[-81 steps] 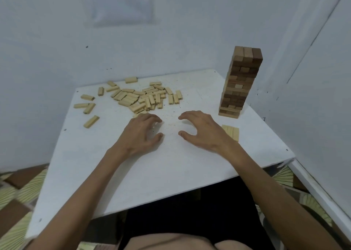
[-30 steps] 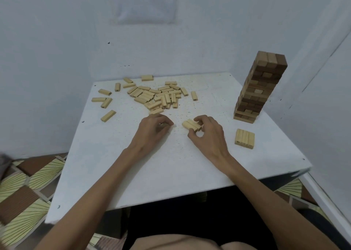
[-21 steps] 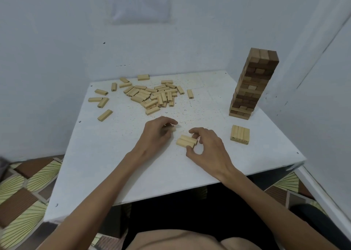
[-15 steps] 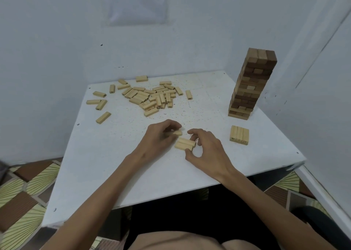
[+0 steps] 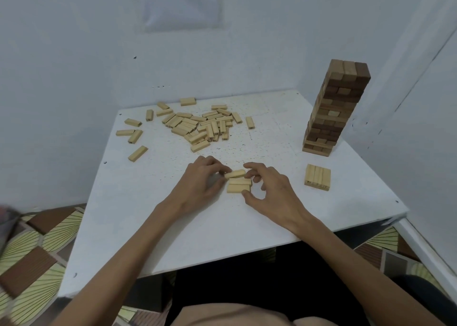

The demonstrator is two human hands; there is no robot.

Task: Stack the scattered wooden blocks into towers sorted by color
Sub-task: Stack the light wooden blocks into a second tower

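Since half a second ago the left hand [image 5: 202,184] has brought a third light block [image 5: 235,174], pinched in its fingers, against the pair of light blocks [image 5: 239,186] at mid-counter [image 5: 148,214]. The right hand [image 5: 272,192] brackets the pair with curled fingers. This looks like layer-building; next, square all three flush. More blocks wait in the scattered pile [image 5: 197,127] at 11 o'clock.

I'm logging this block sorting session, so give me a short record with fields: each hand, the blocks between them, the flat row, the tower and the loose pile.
left hand: pinches the left end of a light block
right hand: fingertips on that block's right end, thumb by the block pair's near corner
block pair: two light blocks side by side on the white table, nearer than the held one
flat row: light blocks side by side, right of the hands
tower: brown blocks, upright, far right corner
loose pile: light blocks scattered, far centre-left
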